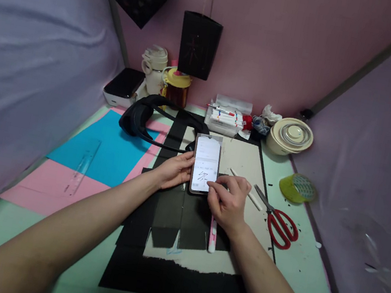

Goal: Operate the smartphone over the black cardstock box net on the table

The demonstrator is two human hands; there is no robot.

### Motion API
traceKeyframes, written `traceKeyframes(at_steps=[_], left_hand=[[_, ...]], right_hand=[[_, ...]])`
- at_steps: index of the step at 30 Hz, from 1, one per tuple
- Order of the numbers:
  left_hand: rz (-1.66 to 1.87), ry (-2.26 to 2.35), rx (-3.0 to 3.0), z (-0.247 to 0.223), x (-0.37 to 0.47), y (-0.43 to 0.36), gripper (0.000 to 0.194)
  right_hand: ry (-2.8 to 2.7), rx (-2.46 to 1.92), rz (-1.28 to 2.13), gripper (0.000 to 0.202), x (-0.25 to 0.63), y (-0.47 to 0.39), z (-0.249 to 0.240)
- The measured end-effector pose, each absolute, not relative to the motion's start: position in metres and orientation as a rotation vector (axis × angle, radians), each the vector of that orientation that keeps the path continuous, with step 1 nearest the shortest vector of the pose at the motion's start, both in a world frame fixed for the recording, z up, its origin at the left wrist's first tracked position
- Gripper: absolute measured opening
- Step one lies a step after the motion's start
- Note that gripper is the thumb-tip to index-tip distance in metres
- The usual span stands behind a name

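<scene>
My left hand (175, 169) grips a smartphone (208, 155) by its left edge, with the lit screen facing up. Dark handwritten strokes show on the lower half of that screen. One fingertip of my right hand (230, 200) touches the screen near its lower right corner; the other fingers are loosely bent and hold nothing I can see. Under both hands lie dark folded card pieces (168, 212) on a beige board (193, 262). Partly below my right hand is a pink-and-white utility knife (212, 240). A white pen-like stick (256, 201) lies just right of it.
Red-handled scissors (282, 227), a roll of tape (297, 188) and a cream bowl (287, 141) are on the right. Behind the phone are a black headset (135, 118) and a marker box (224, 121). A clear ruler (83, 167) rests on coloured paper. Black boxes (198, 46) hang overhead.
</scene>
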State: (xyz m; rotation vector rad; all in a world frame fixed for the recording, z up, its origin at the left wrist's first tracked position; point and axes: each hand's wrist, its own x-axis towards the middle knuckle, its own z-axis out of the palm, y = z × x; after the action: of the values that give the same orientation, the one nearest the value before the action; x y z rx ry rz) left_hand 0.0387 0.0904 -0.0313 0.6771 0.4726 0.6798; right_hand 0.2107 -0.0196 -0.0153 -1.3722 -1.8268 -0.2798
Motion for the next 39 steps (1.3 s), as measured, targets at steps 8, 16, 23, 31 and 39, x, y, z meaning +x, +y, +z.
traceKeyframes(at_steps=[8,16,23,31,39], left_hand=[[0.677,0.475,0.678,-0.031,0.040,0.090,0.031],[0.670,0.493,0.687,-0.028,0.039,0.089,0.027],[0.663,0.500,0.697,-0.025,0.039,0.087,0.027],[0.661,0.497,0.696,-0.026,0.039,0.089,0.029],[0.661,0.500,0.685,-0.029,0.038,0.090,0.031]], right_hand=[[-1.848,-1.389,-0.273,0.020,0.206,-0.019,-0.017],[-1.980,-1.542,-0.216,0.036,0.196,-0.016,-0.020],[-2.010,-1.586,-0.199,0.041,0.194,-0.013,-0.021],[-1.964,-1.458,-0.271,0.027,0.197,-0.016,-0.020],[-1.961,-1.509,-0.246,0.028,0.198,-0.017,-0.021]])
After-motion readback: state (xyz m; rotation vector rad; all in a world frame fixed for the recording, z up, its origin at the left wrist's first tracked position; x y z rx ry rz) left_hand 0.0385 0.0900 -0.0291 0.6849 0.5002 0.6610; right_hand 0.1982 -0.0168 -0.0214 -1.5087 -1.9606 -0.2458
